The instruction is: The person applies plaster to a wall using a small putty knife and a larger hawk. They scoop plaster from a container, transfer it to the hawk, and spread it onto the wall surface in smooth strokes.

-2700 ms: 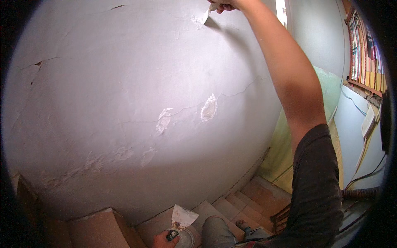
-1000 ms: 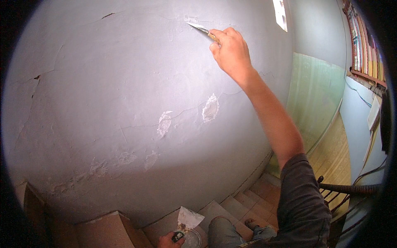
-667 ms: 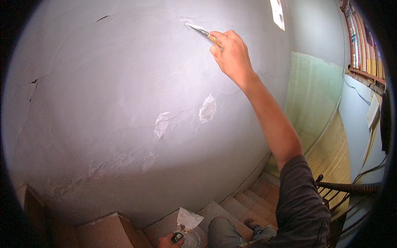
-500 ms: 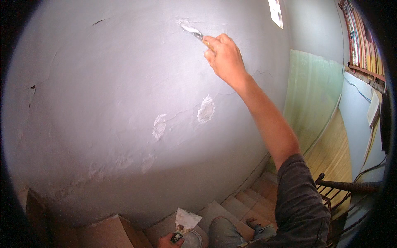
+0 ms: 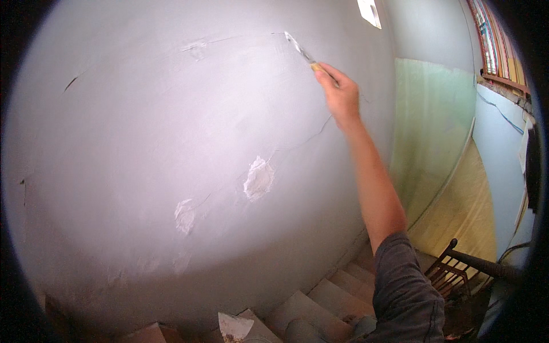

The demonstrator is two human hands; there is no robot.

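At the upper right of the wall, my right hand (image 5: 343,102) is closed round the wooden handle of a putty knife (image 5: 301,50). White filler coats part of its blade, and the tip meets the wall at the right end of a thin crack. Left along that crack is a small smeared white patch (image 5: 197,50). At the lower edge shows the broad blade of a wide scraper (image 5: 234,327), with whitish filler on it. My left hand is out of the picture.
The grey wall (image 5: 143,131) has two rough white patches, the larger one (image 5: 259,179) lower down, plus several cracks. Below are stairs (image 5: 309,308). A dark handrail (image 5: 480,264) with bars stands at the right, near a green-painted wall (image 5: 432,114) and a barred window (image 5: 503,46).
My right hand has moved right along the crack with the putty knife, uncovering the smeared patch. The view has shifted, and my left hand and the round container have dropped out below.
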